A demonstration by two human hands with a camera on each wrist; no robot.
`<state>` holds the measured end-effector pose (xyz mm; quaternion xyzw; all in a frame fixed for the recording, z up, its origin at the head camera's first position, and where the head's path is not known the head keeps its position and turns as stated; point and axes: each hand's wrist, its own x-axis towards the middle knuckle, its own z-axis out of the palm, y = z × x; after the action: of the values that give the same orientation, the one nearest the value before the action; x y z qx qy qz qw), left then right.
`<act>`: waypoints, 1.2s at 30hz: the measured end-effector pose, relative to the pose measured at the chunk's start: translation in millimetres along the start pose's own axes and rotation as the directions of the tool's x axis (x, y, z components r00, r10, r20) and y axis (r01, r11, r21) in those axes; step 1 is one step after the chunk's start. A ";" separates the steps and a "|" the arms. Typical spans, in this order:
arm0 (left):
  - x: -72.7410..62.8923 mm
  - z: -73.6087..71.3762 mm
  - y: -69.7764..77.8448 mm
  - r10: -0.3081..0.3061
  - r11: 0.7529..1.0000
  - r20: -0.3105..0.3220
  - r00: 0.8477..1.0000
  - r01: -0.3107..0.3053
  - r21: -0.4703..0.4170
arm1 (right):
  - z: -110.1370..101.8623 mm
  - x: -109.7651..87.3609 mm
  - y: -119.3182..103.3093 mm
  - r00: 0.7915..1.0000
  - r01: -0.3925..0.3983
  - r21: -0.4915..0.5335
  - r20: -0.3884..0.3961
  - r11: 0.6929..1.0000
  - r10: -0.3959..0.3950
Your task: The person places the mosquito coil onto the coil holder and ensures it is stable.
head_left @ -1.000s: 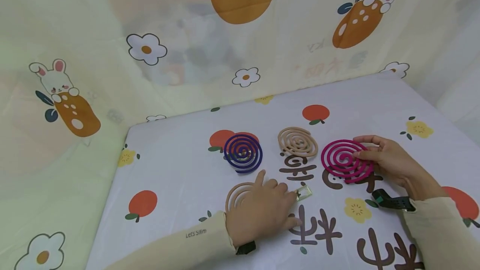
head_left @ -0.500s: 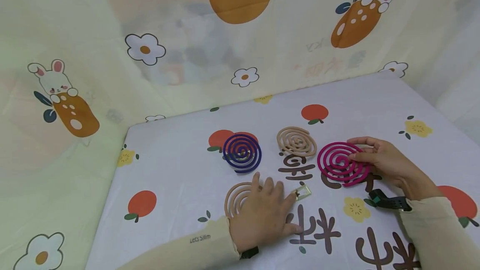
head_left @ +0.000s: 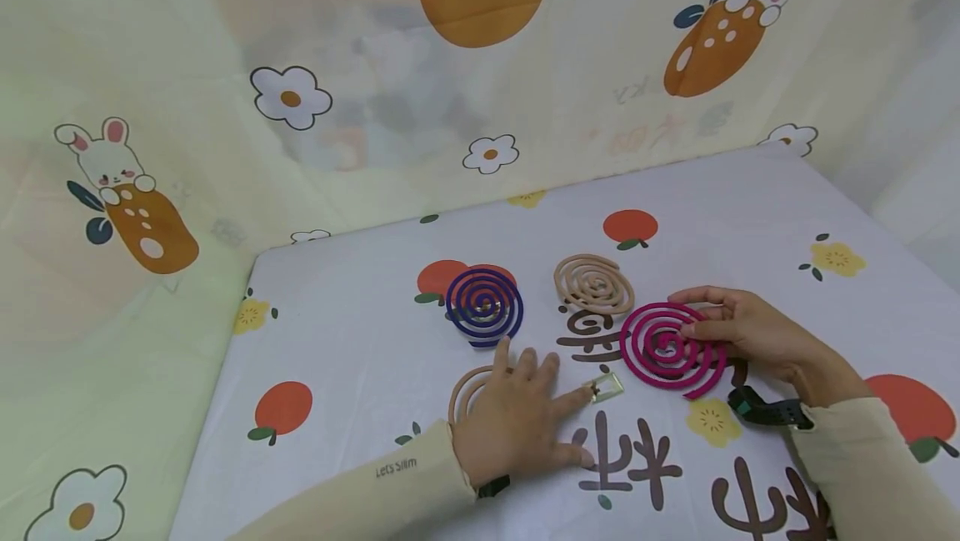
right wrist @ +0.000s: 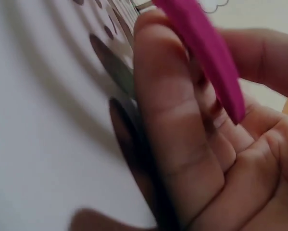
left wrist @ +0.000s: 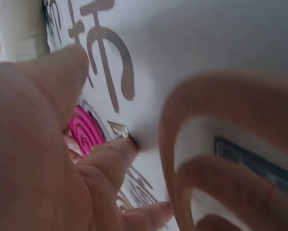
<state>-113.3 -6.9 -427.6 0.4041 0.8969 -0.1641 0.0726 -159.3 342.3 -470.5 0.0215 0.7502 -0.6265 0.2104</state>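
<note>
My right hand (head_left: 738, 328) pinches a magenta mosquito coil (head_left: 660, 341) by its right side, thumb on top. In the right wrist view the magenta coil's edge (right wrist: 216, 62) shows between thumb and fingers, raised over the table. My left hand (head_left: 517, 424) spreads its fingers low over the table. One of its fingertips touches a small rectangular metal coil stand (head_left: 606, 388). Beneath this hand lies a tan mosquito coil (head_left: 457, 399), largely hidden; in the left wrist view a dark rectangle (left wrist: 249, 166) shows through that coil's gaps.
A dark blue mosquito coil (head_left: 485, 308) sits beyond my left hand, with something shiny at its centre. Another tan coil (head_left: 594, 284) stands at the back, left of the magenta one. A patterned cloth wall (head_left: 390, 182) rises behind the printed tablecloth (head_left: 360, 341).
My right hand has brought the magenta coil left and nearer to me, towards the metal stand. The left hand has spread its fingers, a fingertip now on the stand, which stays in place.
</note>
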 end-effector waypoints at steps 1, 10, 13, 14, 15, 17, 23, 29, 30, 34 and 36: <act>0.5 0.2 -0.9 0.002 1.000 -0.001 1.000 -0.001 0.002 | 0.9 0.1 0.0 1.000 0.011 0.003 0.013 1.000 -0.011; 3.1 3.1 -6.0 0.012 1.000 0.006 1.000 -0.012 -0.003 | 12.9 6.3 0.0 0.975 0.102 0.127 0.182 0.987 -0.124; 3.8 4.4 -6.6 0.018 1.000 0.012 1.000 -0.018 -0.007 | 17.6 9.0 0.3 0.967 0.105 0.145 0.216 0.984 -0.135; 4.0 4.8 -6.8 0.020 1.000 0.013 1.000 -0.020 -0.008 | 19.1 9.7 0.1 0.964 0.105 0.148 0.226 0.983 -0.137; 4.1 5.1 -6.9 0.022 1.000 0.015 1.000 -0.022 -0.009 | 20.7 10.4 -0.3 0.962 0.104 0.153 0.235 0.983 -0.139; 4.5 5.9 -7.0 0.026 1.000 0.017 1.000 -0.026 -0.012 | 23.9 12.1 -0.9 0.959 0.108 0.156 0.244 0.982 -0.144; 6.5 7.2 -7.0 0.021 0.999 0.028 0.999 -0.020 -0.026 | 36.0 16.7 -4.5 0.948 0.147 0.144 0.261 0.978 -0.181; 6.4 7.4 -6.8 0.019 0.999 0.038 0.999 -0.018 -0.039 | 47.6 19.1 -8.6 0.942 0.149 0.154 0.278 0.977 -0.188; 6.2 7.3 -6.8 0.020 0.999 0.033 0.999 -0.019 -0.035 | 49.0 19.6 -9.1 0.939 0.150 0.163 0.284 0.975 -0.192; 5.8 8.6 -6.4 0.021 1.000 0.012 1.000 -0.021 -0.013 | 54.2 21.5 -10.3 0.923 0.156 0.202 0.320 0.967 -0.215; 5.9 8.9 -5.9 0.021 1.000 0.004 1.000 -0.021 -0.005 | 57.0 21.3 -10.6 0.920 0.149 0.213 0.328 0.966 -0.215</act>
<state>-121.7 -9.5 -436.0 0.4131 0.8928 -0.1622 0.0772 -165.4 281.0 -475.1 -0.1404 0.6387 -0.7038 0.2776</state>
